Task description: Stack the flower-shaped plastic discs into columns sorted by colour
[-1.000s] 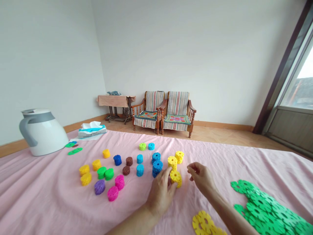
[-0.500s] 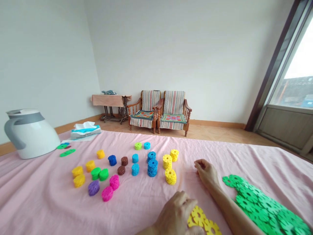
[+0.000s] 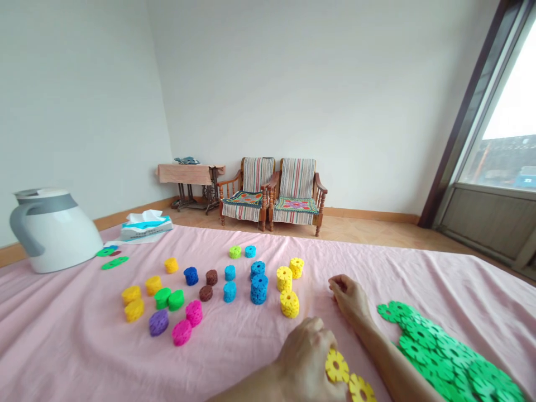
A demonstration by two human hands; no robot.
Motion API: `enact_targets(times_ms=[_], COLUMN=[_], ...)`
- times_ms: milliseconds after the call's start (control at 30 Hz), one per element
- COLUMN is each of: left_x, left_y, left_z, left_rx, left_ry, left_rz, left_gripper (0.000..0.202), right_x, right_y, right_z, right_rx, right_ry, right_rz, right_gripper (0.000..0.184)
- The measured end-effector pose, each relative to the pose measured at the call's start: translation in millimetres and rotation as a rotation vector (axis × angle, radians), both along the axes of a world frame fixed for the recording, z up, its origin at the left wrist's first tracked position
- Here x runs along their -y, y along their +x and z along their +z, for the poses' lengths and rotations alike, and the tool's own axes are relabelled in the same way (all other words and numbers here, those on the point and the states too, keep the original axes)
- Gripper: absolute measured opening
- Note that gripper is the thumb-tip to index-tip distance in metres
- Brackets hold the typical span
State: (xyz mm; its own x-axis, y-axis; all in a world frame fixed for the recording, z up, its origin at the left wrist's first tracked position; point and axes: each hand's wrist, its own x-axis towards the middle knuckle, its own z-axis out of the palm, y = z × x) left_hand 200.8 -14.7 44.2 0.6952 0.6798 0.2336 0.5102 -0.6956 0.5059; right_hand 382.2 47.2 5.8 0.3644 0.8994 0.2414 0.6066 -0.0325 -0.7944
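My left hand (image 3: 307, 354) is low in the middle, its fingers curled down around the edge of the yellow snowflake discs (image 3: 337, 365). Its fingertips are mostly hidden behind the back of the hand. Another yellow disc (image 3: 361, 388) lies just to the right on the cloth. Farther out, my right hand (image 3: 348, 296) rests on the cloth with thumb and fingers drawn together; whatever they may hold is hidden. Stacks of yellow discs (image 3: 290, 305) stand to its left. A heap of green discs (image 3: 444, 349) spreads out beside my right forearm.
Short stacks of blue (image 3: 258, 289), brown (image 3: 206, 293), pink (image 3: 182, 333), purple (image 3: 158, 323), green (image 3: 162, 298) and orange-yellow (image 3: 134, 310) discs stand on the pink cloth (image 3: 104, 357). A white jug (image 3: 62, 240) and a tissue box (image 3: 146, 224) are at the far left.
My left hand has shifted slightly up, and fewer yellow discs show beside it. The right hand stays almost in place, a little farther left. The view has tilted slightly.
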Motion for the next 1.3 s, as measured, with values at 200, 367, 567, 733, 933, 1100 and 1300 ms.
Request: enact_targets(times_ms=[200,367,567,733,933,1100,1300], left_x=[-37.6,-64.0,-66.5,-65.8,-52.8,-29.9,-5.8], left_y=[-29.0,-43.7,-41.4,-40.8,-41.5,-48.0,-51.5], left_z=[41.9,43.4,29.7,27.0,32.9,8.2,-31.4], left_rx=[0.095,-0.025,-0.103,-0.125,-0.096,0.182,0.361], left_ry=[0.181,0.204,0.192,0.188,0.157,0.128,-0.127], left_rz=[0.222,0.246,0.237,0.239,0.266,0.325,0.347], left_gripper=[0.013,0.008,0.006,0.005,0.019,0.063,0.079], right_x=[0.9,-1.5,-6.6,-6.3,-5.7,-5.4,0.7], right_y=[-1.9,-1.7,0.3,-0.1,-0.9,-1.7,-6.7], right_z=[1.6,-0.3,-7.6,-6.4,-6.7,-6.8,6.3], right_rx=[0.010,0.012,-0.012,0.002,0.020,0.063,0.114], right_ry=[0.021,0.051,0.074,0.077,0.067,0.064,-0.012], right_rz=[0.008,0.009,-0.024,-0.012,-0.002,0.020,0.099], right_gripper=[0.026,0.025,0.025,0.024,0.023,0.023,0.024])
